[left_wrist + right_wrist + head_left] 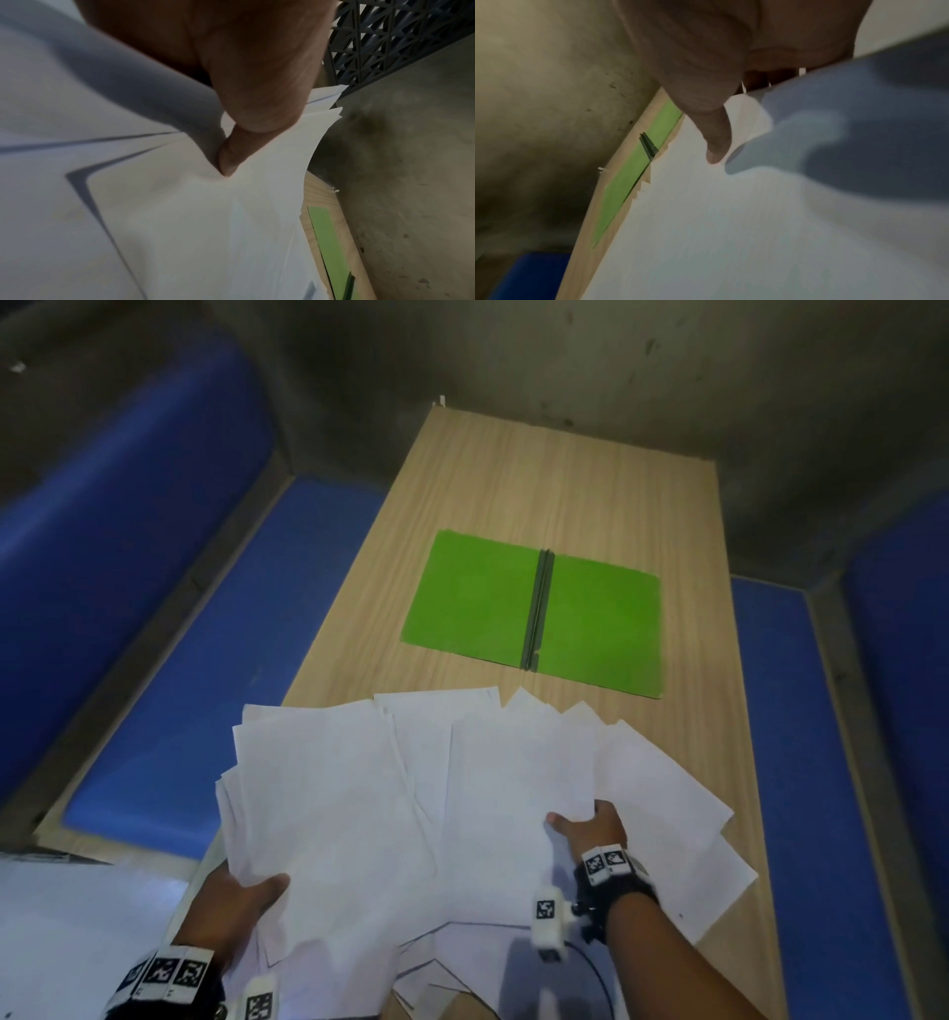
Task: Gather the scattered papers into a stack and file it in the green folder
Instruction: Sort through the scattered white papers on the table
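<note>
Several white papers (390, 803) lie fanned and overlapping across the near end of the wooden table (513, 474). My left hand (241, 901) grips the left bunch at its near edge, thumb on top (231, 154), fingers hidden beneath. My right hand (590, 829) holds the right bunch the same way, thumb (716, 146) pressed on the top sheet. The green folder (534, 608) lies open flat beyond the papers, dark spine down its middle, nothing on it. It shows as a green strip in both wrist views (329, 247) (628, 172).
Blue padded benches (169, 670) (801, 762) run along both sides of the table. A grey concrete floor lies beyond the far edge. More white paper (77, 927) sits at the lower left. A dark lattice crate (390, 36) appears in the left wrist view.
</note>
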